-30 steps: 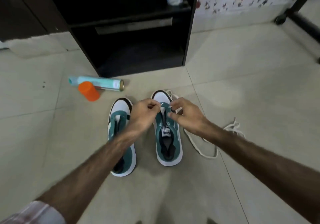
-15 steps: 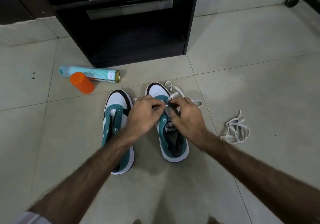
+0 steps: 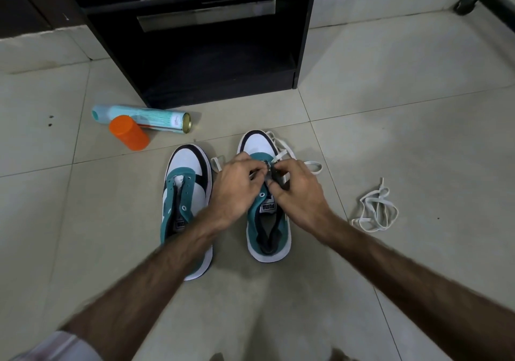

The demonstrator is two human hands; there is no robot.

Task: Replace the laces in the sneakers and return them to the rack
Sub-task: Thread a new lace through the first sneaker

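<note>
Pale floor tiles (image 3: 390, 87) carry everything, with a dark open rack (image 3: 195, 54) standing at twelve o'clock. Two teal-and-white sneakers sit side by side, toes toward the rack: the left sneaker (image 3: 186, 193) shows bare eyelets, and the right sneaker (image 3: 267, 221) is being worked on. Both hands meet over its front eyelets, the left hand (image 3: 237, 188) and right hand (image 3: 301, 193) each with fingers curled, pinching a white lace (image 3: 287, 151) whose loose ends trail off past the toe. A second lace (image 3: 376, 210) lies bundled at three o'clock, well apart from the shoes. At ten o'clock an orange cap (image 3: 128, 132) rests against a fallen spray can (image 3: 145, 116). From here the tip could miss an eyelet or pull through unevenly, leaving mismatched ends, since the fingers hide the holes they are aiming for.
</note>
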